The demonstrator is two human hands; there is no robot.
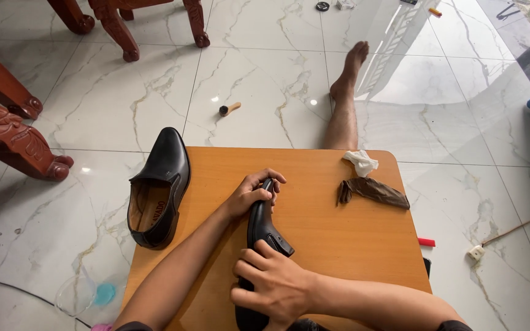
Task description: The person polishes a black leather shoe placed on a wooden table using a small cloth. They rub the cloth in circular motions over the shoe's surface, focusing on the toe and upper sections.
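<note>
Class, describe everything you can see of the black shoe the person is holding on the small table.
The black shoe is a glossy, leather-looking dress shoe with a slim toe and an elastic side panel near its opening. It lies on its side along the orange wooden table, toe pointing away from the person. The left hand wraps the toe end; the right hand covers the heel end, hiding that part. Its inside is not visible.

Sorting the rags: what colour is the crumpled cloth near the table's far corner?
White; the crumpled cloth shows best in the head view, beside a brown rag.
</note>
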